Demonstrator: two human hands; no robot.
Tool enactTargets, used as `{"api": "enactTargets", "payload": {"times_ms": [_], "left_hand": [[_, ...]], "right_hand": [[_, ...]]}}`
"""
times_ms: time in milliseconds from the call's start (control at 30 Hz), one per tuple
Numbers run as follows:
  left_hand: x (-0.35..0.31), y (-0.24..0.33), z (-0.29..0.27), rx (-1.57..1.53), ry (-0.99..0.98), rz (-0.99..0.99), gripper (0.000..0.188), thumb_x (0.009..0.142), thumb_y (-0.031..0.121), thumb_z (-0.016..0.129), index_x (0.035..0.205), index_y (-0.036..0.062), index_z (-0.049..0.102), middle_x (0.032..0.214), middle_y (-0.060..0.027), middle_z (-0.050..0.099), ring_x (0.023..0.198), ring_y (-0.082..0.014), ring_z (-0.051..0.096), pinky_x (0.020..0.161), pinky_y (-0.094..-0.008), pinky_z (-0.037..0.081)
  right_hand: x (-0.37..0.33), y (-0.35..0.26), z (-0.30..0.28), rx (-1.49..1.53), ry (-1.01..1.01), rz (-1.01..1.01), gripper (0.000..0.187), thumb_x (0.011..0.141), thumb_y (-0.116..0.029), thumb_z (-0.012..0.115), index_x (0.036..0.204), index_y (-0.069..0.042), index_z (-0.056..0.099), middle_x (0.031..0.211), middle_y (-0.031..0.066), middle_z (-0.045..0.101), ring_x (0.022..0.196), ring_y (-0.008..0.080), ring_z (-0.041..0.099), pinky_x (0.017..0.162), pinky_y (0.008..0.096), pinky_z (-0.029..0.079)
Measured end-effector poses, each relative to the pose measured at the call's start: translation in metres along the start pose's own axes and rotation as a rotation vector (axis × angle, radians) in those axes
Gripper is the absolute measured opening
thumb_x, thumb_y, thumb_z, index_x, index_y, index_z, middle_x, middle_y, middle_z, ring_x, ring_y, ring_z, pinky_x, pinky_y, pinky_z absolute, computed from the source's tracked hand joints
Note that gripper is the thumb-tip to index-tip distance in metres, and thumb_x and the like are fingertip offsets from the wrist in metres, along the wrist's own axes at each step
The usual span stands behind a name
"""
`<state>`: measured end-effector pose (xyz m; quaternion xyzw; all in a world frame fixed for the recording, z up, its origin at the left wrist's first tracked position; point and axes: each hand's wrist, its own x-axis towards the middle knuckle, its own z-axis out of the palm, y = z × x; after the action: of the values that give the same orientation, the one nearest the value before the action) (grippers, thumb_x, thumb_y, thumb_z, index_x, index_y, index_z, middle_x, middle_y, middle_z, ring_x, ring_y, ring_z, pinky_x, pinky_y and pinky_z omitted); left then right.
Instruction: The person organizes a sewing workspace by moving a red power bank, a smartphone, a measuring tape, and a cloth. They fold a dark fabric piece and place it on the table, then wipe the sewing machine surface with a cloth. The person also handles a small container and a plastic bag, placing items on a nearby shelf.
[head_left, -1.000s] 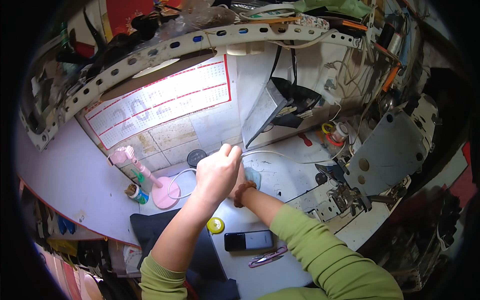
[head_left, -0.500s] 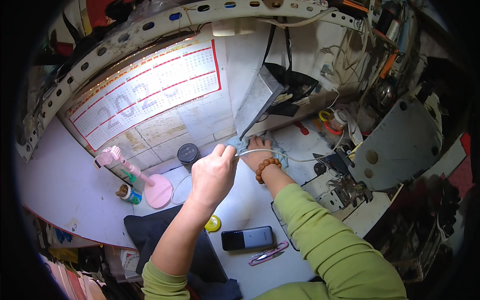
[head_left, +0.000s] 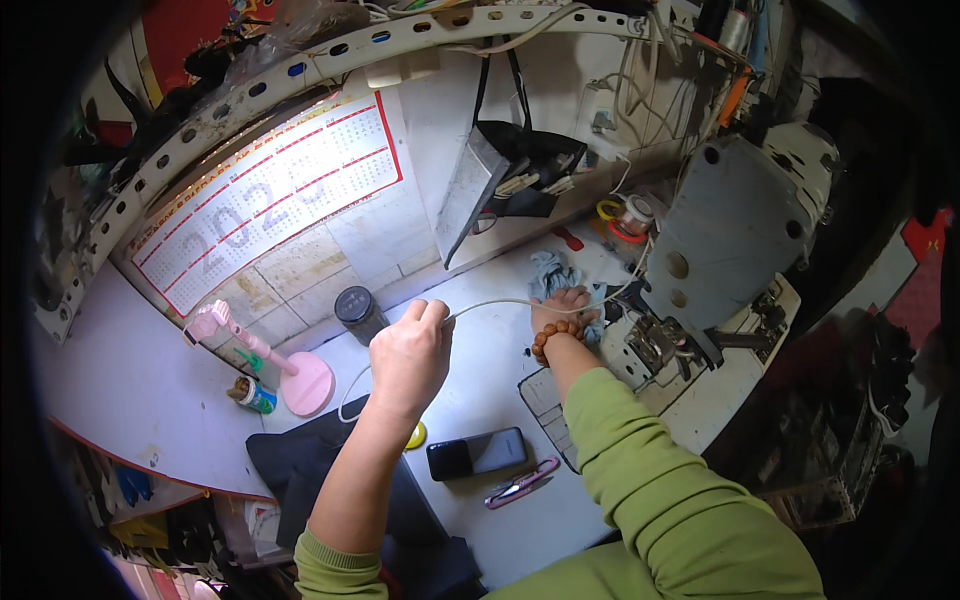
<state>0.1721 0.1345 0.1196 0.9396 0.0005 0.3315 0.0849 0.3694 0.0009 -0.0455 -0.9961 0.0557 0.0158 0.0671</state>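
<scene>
A crumpled light blue cloth [head_left: 552, 272] lies on the far right part of the white table [head_left: 470, 390], under and just beyond the right hand [head_left: 562, 308], and well to the right of the left hand [head_left: 410, 352]. The right hand is laid over it palm down, fairly open with the fingers extended, touching the cloth; whether the fingertips pinch any of its folds I cannot tell. A brown bead bracelet [head_left: 556, 342] circles that wrist. The left hand is raised and closed into a fist around a pale cable [head_left: 487, 304], its fingers curled tight with no gap showing. From the fist the cable runs right, crossing in front of the right hand in this view, toward the sewing machine [head_left: 725, 240]; on the left a loop of it hangs beside the left wrist. A dark-lidded jar [head_left: 357, 312] stands beyond the left hand to the far left, with a pink lamp [head_left: 308, 384] further left and nearer. Between the forearms, on the near side, a dark oblong device [head_left: 477, 453] lies beside pink-handled snips [head_left: 522, 484].
</scene>
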Motion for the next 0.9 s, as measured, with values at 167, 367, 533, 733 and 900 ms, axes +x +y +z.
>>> {"api": "enactTargets", "payload": {"times_ms": [167,367,533,733,900], "left_hand": [[-0.01,0.011,-0.003,-0.012,-0.096,-0.05,0.011,0.089,0.017,0.065,0.086,0.0088,0.059,0.08,-0.0088,0.061,0.067,-0.032,0.064,0.058,-0.0403,0.051],[-0.018,0.018,-0.009,-0.044,-0.041,-0.001,0.012,0.087,0.017,0.064,0.083,0.0078,0.057,0.078,-0.0106,0.06,0.062,-0.0334,0.063,0.054,-0.0427,0.051],[-0.038,0.019,-0.007,-0.041,-0.345,-0.046,0.017,0.088,0.026,0.067,0.094,0.0101,0.064,0.088,-0.0093,0.063,0.072,-0.0326,0.065,0.064,-0.0415,0.053],[-0.086,0.034,-0.005,-0.141,-0.688,-0.054,0.062,0.079,0.051,0.072,0.124,0.0133,0.053,0.105,-0.0107,0.062,0.079,-0.0358,0.067,0.068,-0.0438,0.054],[-0.121,0.048,0.0,0.021,-0.94,0.07,0.086,0.077,0.039,0.075,0.146,0.0095,0.032,0.114,-0.0165,0.057,0.077,-0.0326,0.069,0.06,-0.0425,0.055]], "right_hand": [[-0.021,0.01,0.003,0.121,-0.047,-0.231,0.035,0.088,-0.019,0.055,0.12,-0.004,0.059,0.131,0.0139,0.047,0.122,0.0307,0.043,0.101,0.048,0.04],[-0.022,0.024,-0.01,0.388,0.365,-0.033,0.026,0.092,-0.011,0.048,0.115,-0.007,0.058,0.122,0.0113,0.056,0.122,0.0292,0.047,0.098,0.0427,0.042],[-0.005,0.029,0.003,0.714,0.225,0.359,0.027,0.092,-0.013,0.048,0.117,-0.009,0.059,0.129,0.0092,0.053,0.124,0.0306,0.045,0.104,0.0426,0.035],[-0.022,0.021,0.017,0.441,0.016,-0.132,0.037,0.088,-0.013,0.051,0.123,-0.013,0.063,0.141,0.0068,0.046,0.131,0.0312,0.038,0.112,0.0459,0.027],[-0.074,0.02,0.019,0.401,-0.054,-0.509,0.043,0.085,-0.009,0.052,0.126,-0.011,0.063,0.144,0.0103,0.045,0.13,0.0322,0.04,0.11,0.0478,0.028]]}}
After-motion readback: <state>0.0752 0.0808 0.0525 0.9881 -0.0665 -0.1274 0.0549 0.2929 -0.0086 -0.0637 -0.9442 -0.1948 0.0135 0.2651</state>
